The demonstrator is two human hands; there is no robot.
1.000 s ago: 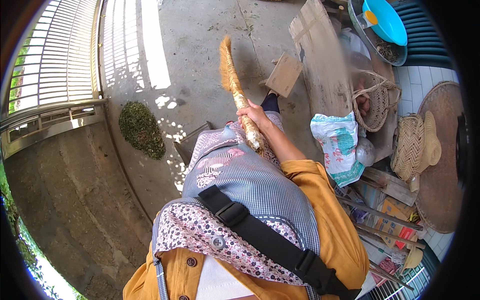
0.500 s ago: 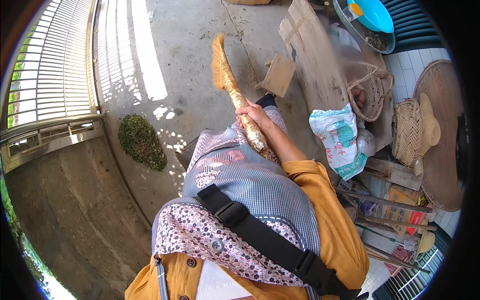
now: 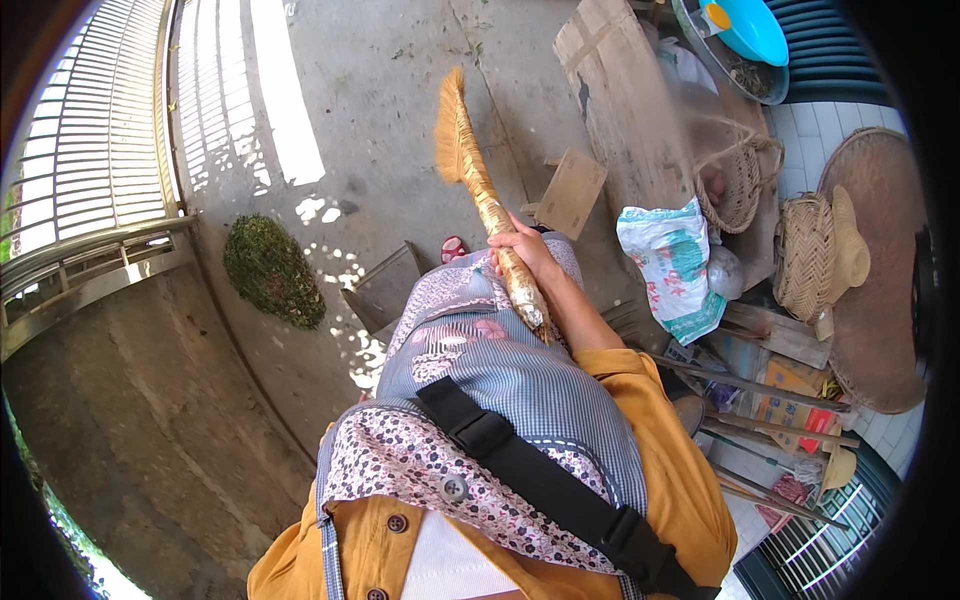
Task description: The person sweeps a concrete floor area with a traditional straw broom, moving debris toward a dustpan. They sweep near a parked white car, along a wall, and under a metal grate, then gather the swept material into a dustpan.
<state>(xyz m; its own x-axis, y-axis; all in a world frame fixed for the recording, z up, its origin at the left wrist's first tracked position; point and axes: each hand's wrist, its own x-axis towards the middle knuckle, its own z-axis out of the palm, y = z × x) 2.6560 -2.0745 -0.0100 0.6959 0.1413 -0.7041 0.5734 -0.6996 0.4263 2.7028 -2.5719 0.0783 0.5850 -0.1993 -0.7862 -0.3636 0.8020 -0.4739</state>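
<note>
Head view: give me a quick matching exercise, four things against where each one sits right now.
Things:
1. broom
2. green pile
3. blue basin
4. printed sack

Places:
A. top right, beside the grey bowl
B. on the concrete near the railing
C. on the floor to the right of the forearm
D. gripped in the right hand

Pairs: 1-D, 2-B, 3-A, 4-C

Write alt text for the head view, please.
A person's right hand grips a straw broom over a concrete floor, seen from above. A green pile lies left; baskets and clutter sit right.
</note>
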